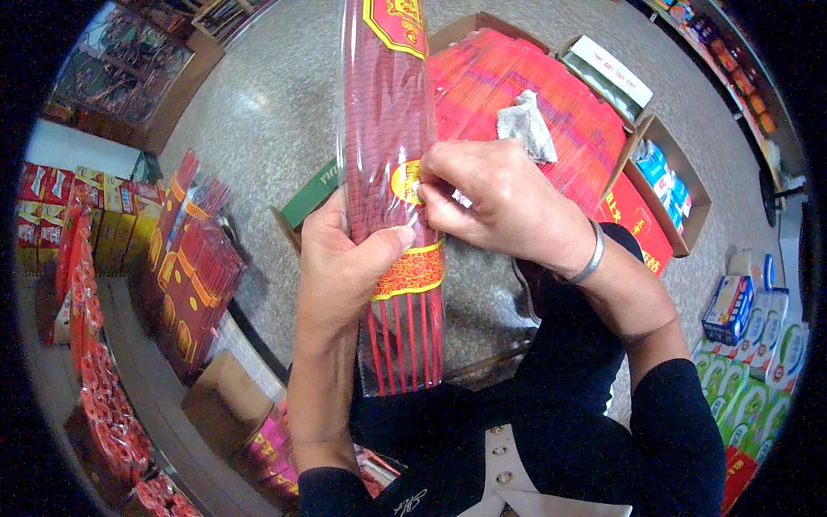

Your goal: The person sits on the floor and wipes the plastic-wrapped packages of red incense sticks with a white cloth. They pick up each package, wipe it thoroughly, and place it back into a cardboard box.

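Note:
A long pack of red incense sticks [387,123] in clear plastic wrap stands before me, its lower end near my lap. My left hand [339,258] grips it from the left, thumb across the front above a patterned orange band [410,274]. The fingers of my right hand [501,190] are pinched together at the edge of a round yellow label [405,181] on the wrap. A small white scrap [415,189] shows at those fingertips; what it is, I cannot tell. The other fingers are curled in, and a metal bangle [589,253] circles that wrist.
Ahead, a large carton holds many red wrapped packs [517,77], with a grey-white cloth [528,126] on top. Beside it stands a carton of blue packets [662,178]. More incense packs [194,278] lean at left, near a shelf of boxes [84,213]. Tissue packs [749,375] are stacked at right.

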`<state>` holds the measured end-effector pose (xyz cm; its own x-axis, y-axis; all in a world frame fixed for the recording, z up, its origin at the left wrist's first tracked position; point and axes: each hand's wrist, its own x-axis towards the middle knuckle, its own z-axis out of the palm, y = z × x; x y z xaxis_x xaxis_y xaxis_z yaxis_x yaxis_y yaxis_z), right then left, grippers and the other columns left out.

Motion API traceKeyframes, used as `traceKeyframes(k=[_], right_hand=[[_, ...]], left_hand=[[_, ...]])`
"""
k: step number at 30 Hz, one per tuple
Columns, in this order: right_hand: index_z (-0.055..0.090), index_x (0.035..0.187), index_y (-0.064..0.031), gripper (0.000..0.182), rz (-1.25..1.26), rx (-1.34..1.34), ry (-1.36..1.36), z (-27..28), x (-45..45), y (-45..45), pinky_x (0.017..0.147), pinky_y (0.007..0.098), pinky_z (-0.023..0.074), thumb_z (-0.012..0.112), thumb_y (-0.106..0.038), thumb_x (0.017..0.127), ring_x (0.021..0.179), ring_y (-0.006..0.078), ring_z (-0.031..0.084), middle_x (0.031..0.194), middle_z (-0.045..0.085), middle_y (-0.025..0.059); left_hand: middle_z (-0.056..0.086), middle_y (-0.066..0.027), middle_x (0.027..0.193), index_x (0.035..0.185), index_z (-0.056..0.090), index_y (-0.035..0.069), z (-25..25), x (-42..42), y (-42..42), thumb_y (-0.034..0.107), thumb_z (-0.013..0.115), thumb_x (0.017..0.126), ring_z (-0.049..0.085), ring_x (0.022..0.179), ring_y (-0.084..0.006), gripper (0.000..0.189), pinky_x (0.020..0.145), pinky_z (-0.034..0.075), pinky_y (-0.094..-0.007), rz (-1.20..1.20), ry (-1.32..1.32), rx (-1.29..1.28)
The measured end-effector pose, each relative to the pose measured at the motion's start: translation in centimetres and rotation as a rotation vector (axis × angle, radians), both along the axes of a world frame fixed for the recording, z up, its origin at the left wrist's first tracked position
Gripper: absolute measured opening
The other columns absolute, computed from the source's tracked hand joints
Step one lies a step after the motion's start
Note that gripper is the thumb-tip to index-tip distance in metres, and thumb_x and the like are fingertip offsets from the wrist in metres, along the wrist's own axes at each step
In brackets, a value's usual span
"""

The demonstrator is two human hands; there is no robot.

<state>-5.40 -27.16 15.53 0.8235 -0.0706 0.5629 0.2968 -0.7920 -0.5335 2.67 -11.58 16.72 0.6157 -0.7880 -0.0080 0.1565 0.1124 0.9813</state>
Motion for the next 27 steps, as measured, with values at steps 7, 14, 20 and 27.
traceKeyframes(k=[7,14,20,27], right_hand=[[0.054,0.077,0.0002,0.012,0.02,0.029,0.054,0.3,-0.14,-0.1,0.05,0.0342,0.0461,0.061,-0.008,0.072,0.057,0.0262,0.059,0.062,0.055,0.0128],[0.054,0.076,0.0005,0.011,-0.052,-0.036,0.0,-0.24,0.17,0.23,0.05,0.0337,0.0465,0.061,-0.008,0.073,0.056,0.0265,0.059,0.062,0.055,0.013],[0.055,0.077,0.0009,0.011,0.026,0.09,0.089,0.56,-0.23,-0.05,0.05,0.033,0.047,0.061,-0.007,0.073,0.056,0.0245,0.06,0.062,0.057,0.0127],[0.055,0.077,0.0008,0.01,-0.039,0.043,0.102,0.38,-0.17,0.24,0.05,0.0334,0.0471,0.06,-0.007,0.073,0.056,0.0256,0.06,0.062,0.057,0.0132]], left_hand=[[0.06,-0.006,0.096,0.108,0.053,-0.005,0.23,-0.08,0.05,-0.004,0.056,0.071,0.059,0.083,-0.0114,0.037,0.075,0.048,-0.0246,0.009,0.042,0.01],[0.06,-0.0063,0.095,0.108,0.053,-0.005,0.07,-0.19,0.09,-0.005,0.054,0.071,0.059,0.082,-0.0115,0.038,0.075,0.048,-0.0252,0.025,0.019,0.039],[0.06,-0.0076,0.097,0.11,0.052,-0.005,0.52,-0.29,0.19,-0.006,0.053,0.07,0.059,0.084,-0.0133,0.039,0.076,0.048,-0.0263,0.026,0.046,0.018],[0.059,-0.0081,0.1,0.111,0.051,-0.005,0.39,-0.49,0.17,-0.007,0.053,0.071,0.059,0.085,-0.014,0.04,0.078,0.048,-0.0273,0.02,-0.038,0.059]])
